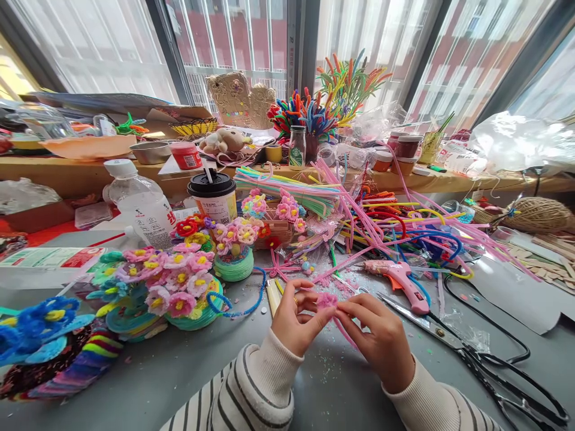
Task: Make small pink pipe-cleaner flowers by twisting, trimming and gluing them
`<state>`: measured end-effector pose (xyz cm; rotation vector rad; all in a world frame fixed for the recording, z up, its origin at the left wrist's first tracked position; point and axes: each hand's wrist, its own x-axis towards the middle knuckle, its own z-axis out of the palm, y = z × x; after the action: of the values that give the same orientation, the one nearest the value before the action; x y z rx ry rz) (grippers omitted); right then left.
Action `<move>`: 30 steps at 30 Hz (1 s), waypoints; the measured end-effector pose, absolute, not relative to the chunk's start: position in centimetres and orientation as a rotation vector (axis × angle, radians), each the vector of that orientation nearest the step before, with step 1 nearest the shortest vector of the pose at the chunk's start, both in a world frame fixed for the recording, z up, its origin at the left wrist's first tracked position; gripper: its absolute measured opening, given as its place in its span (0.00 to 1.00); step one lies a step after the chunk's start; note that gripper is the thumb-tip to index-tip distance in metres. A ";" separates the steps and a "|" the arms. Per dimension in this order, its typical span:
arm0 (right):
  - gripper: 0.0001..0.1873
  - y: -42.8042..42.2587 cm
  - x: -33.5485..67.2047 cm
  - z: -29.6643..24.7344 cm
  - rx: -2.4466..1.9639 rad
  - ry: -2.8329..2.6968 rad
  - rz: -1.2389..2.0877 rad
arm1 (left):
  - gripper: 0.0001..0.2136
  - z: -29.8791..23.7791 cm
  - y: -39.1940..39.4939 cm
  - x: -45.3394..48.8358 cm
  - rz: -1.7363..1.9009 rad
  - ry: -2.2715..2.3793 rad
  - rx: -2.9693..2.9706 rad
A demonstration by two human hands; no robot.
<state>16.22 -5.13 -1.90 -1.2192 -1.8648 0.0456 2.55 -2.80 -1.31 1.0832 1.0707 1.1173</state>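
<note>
Between both hands, above the grey table, is a small fuzzy pink piece bent from pipe cleaner (327, 300). My left hand (299, 314) pinches it from the left with thumb and fingers. From the right, the closed fingertips of my right hand (377, 332) grip its edge, and a pink stem trails below toward the right palm. Finished pink pipe-cleaner flowers (179, 278) with yellow centres stand in a green pot to the left. A blue pipe cleaner (245, 311) curls beside them. Just past my right hand lies a pink hot glue gun (399, 278).
Large black-handled scissors (476, 353) lie open at the right, near the glue gun's black cord. Loose pipe cleaners (359, 215) heap up behind the hands. A lidded drink cup (212, 194) and a plastic bottle (139, 203) stand at the left. Jars crowd the back ledge (251, 167).
</note>
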 end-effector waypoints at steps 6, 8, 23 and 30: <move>0.05 -5.4 16.0 -1.2 -1.180 -1.819 0.232 | 0.20 -1.5 -2.5 2.2 1.181 0.950 0.952; 0.07 -5.4 16.1 -0.9 -1.181 -1.804 0.310 | 0.19 -1.4 -2.4 2.1 1.223 0.906 0.898; 0.13 -5.6 16.0 -1.6 -1.175 -1.850 0.135 | 0.21 -1.2 -2.9 2.5 1.141 0.887 1.007; 0.06 -5.7 16.0 -2.2 -1.257 -1.906 -0.071 | 0.20 -1.4 -3.1 2.7 1.146 1.034 1.225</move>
<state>16.02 -5.68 -2.16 -1.2573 -1.9061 -0.0711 2.71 -3.11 -1.37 1.2253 1.0335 1.1461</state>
